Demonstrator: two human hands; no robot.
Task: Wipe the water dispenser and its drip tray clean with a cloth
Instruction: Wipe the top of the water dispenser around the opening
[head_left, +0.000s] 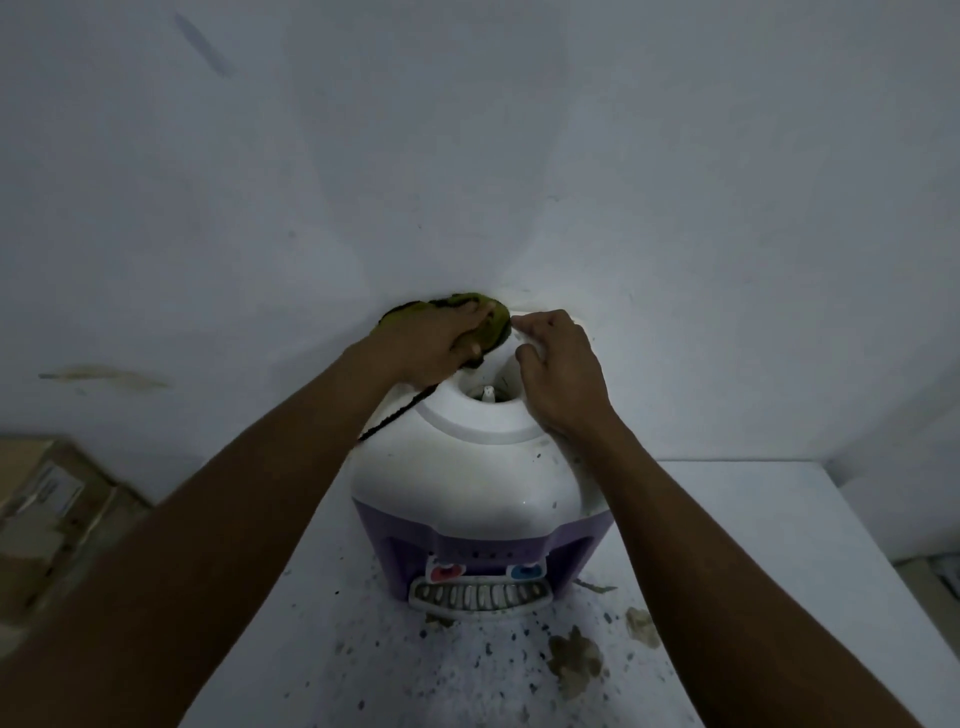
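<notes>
A white and purple water dispenser (467, 483) stands on a white counter against the wall. Its grey slotted drip tray (480, 596) sits at the front base, under a red and a blue tap. My left hand (434, 340) grips a green cloth (493, 319) with a dark edge and presses it on the far left of the dispenser's top rim. A dark strip of the cloth hangs down the left side. My right hand (558, 364) rests on the top rim's right side, fingers curled lightly over the edge. The round top opening (488, 397) lies between both hands.
The counter (727, 571) is speckled with dark crumbs and brownish stains in front of the dispenser. A white wall (467, 156) rises just behind it. A cardboard box (52, 499) stands low at the left. The counter's right edge drops off near the frame's right side.
</notes>
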